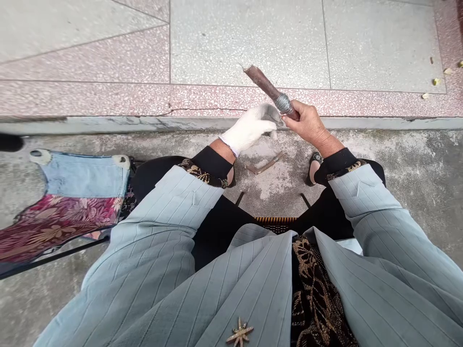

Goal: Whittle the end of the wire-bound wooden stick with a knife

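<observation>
My bare right hand (307, 123) is closed around the lower end of a brown wooden stick (263, 81), which slants up to the left and has a ragged far end. Grey metal wire (283, 103) is wound in several turns round the stick just above my fingers. A small loop of the wire sticks out by my right thumb. My left hand (249, 127), in a white knitted glove, is beside that loop, its fingers curved and a gap showing between thumb and forefinger. I see nothing held in it, though its inner side is partly hidden.
A bent piece of twig or bark (265, 165) lies on the concrete between my feet. A raised terrazzo step (249, 58) runs across in front. A folding seat with denim and flowered cloth (85, 176) stands at left. Small yellowish scraps (437, 82) lie at far right.
</observation>
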A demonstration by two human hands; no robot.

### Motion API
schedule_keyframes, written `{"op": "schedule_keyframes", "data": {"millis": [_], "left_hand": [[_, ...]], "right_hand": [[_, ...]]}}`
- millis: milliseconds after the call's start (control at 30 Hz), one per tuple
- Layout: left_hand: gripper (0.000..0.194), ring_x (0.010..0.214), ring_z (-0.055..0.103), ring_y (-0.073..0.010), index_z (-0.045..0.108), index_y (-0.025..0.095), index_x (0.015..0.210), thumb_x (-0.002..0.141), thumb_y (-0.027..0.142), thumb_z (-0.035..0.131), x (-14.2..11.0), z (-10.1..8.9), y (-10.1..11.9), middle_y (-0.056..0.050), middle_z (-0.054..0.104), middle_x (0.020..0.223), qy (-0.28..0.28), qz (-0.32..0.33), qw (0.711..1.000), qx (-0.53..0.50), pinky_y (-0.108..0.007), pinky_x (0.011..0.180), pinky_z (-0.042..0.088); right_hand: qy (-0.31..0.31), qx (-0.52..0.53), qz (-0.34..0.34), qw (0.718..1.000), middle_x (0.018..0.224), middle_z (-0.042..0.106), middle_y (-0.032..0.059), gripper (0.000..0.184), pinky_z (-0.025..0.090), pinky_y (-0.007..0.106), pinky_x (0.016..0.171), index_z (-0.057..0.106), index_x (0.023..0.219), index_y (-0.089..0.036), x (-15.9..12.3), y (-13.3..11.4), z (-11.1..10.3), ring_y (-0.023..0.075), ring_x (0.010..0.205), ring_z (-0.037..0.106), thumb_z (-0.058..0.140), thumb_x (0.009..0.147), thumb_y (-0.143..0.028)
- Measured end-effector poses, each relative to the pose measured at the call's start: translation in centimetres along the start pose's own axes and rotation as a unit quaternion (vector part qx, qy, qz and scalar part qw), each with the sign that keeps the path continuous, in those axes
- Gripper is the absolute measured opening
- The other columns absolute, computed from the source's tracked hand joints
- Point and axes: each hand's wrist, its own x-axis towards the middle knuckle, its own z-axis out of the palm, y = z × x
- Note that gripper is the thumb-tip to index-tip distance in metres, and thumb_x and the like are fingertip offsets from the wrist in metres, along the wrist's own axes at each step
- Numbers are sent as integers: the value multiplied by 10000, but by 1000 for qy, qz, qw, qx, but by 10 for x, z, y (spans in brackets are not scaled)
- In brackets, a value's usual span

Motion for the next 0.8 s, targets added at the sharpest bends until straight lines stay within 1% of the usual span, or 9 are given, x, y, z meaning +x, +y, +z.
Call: {"op": "schedule_keyframes", "data": {"millis": [133,200,267,433,500,567,667,800], "left_hand": [[206,783,676,-177,657,166,956,762,107,616,-4,-3,-2,-11,666,780,15,29,987,155,-318,750,548],[180,843,668,-194,674,175,923,762,130,609,-6,-3,0,-14,675,789,28,43,977,205,-330,791,543],[178,895,658,-205,690,180,902,749,144,607,-9,-2,2,-17,684,817,35,57,970,233,-337,829,536],[193,922,643,-194,711,152,886,739,166,588,-11,1,6,-28,688,848,44,74,967,241,-344,890,516],[202,907,635,-187,718,143,897,752,185,584,-11,2,7,-31,694,858,38,77,969,230,-353,896,511],[212,885,629,-182,722,137,911,762,203,587,-12,2,8,-32,700,864,36,78,972,220,-366,896,509],[208,877,624,-183,723,135,912,765,211,596,-13,2,9,-34,705,875,55,83,969,225,-376,899,503],[186,852,614,-179,725,150,907,771,216,615,-14,2,11,-24,699,875,74,99,959,257,-369,877,501]], "right_hand": [[14,26,26,999,677,496,-28,75,420,281,669,602,809,-168,1,-2,3,133,672,462,657,801,-219],[19,67,47,996,668,507,-27,76,392,259,619,590,776,-168,1,-4,4,117,640,442,659,782,-198],[8,125,81,989,643,509,-29,83,367,239,558,585,771,-173,1,-7,4,105,595,427,665,781,-193],[-50,266,194,943,559,507,-43,121,259,209,371,593,805,-190,-1,-11,1,76,431,351,708,798,-229],[-53,301,210,929,551,517,-45,139,257,202,339,595,801,-189,-1,-12,0,69,409,351,729,790,-224],[-51,323,215,920,542,519,-49,145,270,195,326,599,798,-184,-1,-13,0,65,402,361,741,784,-207],[-50,336,228,912,529,517,-54,139,272,188,312,602,801,-175,-1,-17,0,60,388,362,740,789,-179],[-59,353,254,898,526,517,-53,133,273,172,310,597,812,-166,-2,-25,-1,58,389,380,727,803,-142]]}}
